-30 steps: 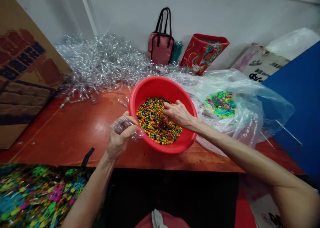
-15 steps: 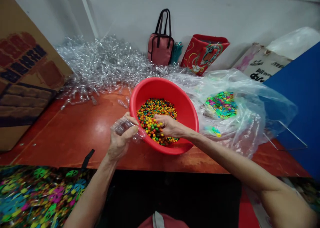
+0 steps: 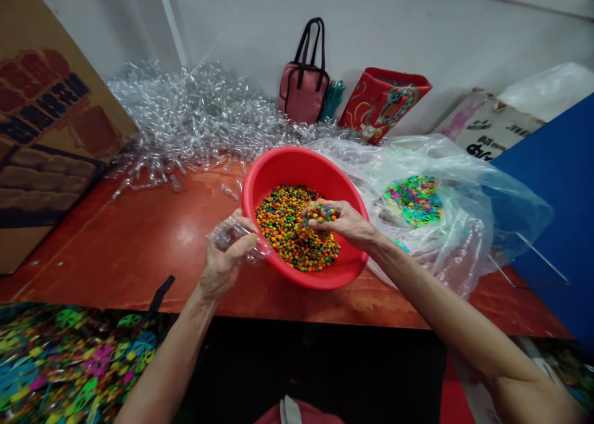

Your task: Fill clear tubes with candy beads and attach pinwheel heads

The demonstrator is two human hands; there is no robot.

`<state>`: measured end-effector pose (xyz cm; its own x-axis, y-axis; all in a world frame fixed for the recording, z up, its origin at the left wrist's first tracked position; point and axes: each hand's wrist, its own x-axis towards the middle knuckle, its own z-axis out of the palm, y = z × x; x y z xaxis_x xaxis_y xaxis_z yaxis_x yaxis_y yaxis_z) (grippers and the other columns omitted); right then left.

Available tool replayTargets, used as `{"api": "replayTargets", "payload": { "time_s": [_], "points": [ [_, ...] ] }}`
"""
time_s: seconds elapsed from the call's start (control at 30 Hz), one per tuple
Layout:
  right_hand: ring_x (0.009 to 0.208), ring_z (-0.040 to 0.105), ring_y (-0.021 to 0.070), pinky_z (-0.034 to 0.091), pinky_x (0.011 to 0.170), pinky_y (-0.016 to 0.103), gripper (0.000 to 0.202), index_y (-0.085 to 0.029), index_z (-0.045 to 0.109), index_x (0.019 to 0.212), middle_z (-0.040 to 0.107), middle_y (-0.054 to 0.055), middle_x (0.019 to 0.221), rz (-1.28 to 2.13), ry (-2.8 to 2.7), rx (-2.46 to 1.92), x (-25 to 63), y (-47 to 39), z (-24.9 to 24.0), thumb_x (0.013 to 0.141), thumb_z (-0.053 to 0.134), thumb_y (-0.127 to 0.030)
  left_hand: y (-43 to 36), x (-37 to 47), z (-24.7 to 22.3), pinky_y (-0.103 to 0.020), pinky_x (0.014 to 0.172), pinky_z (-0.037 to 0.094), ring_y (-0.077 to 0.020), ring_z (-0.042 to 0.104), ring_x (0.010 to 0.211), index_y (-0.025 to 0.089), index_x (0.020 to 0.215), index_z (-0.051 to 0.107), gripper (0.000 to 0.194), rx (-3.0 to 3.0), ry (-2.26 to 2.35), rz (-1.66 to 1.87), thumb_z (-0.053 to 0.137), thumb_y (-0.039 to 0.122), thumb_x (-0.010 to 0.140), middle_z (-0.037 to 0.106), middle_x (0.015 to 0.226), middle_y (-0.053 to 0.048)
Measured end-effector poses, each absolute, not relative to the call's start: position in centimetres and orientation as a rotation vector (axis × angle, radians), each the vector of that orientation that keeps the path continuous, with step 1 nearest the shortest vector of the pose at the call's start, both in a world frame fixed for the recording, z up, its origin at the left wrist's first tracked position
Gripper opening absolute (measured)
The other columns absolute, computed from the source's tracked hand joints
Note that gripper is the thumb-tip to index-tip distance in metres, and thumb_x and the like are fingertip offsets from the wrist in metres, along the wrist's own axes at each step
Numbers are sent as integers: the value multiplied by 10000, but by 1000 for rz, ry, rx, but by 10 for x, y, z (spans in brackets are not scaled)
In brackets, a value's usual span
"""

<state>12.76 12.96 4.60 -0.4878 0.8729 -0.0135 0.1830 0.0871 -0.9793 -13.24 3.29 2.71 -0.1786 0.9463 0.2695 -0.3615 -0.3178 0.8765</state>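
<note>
A red plastic basin [image 3: 350, 186] holds a heap of small round coloured candies [image 3: 283, 226], mostly yellow, orange and green. My left hand [image 3: 223, 257] is closed around several clear plastic tubes [image 3: 229, 233] at the basin's left rim; the tubes' far ends lie against the rim. Inside the basin, over the heap, my right hand [image 3: 341, 221] is cupped around a scoop of the candies, some showing between thumb and fingers. A few candies blur just below its fingertips.
A large pile of clear tubes [image 3: 199, 114] lies along the wall. To the right, a plastic bag [image 3: 464, 238] holds bright flat pieces [image 3: 415, 201]. A cardboard box [image 3: 55, 139] stands left, a blue panel [image 3: 557, 226] right. A pink bag [image 3: 304, 93] and red bag [image 3: 385, 105] stand behind.
My right hand has lifted out of the candies and moved right, turning up with a scoop of them. My left hand stays at the rim with the tubes.
</note>
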Motion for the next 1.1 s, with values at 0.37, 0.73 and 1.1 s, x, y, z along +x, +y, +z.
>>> {"api": "replayTargets", "payload": {
  "time_s": [0.37,0.73,1.1],
  "points": [
    [677,627,130,524,568,273,452,-182,796,1086,720,41,902,1359,-1867,-1033,128,137,43,755,905,-471,26,-155,-3,-193,516,498,-98,557,589,202,855,751,252,855,906,1588,908,365,745,605,758,17],
    [841,652,177,535,760,319,397,-169,770,954,739,33,941,1372,-1957,-879,43,199,17,731,883,-478,21,-193,7,-230,643,548,-134,671,772,187,836,779,190,1213,1295,1664,881,346,811,723,1159,-75],
    [696,642,137,525,616,263,425,-194,786,1025,784,34,893,1547,-1891,-859,48,180,35,750,912,-493,120,-166,82,-233,472,394,-117,544,534,174,848,808,229,1563,1021,1162,866,369,744,717,721,-42]
  ]
}}
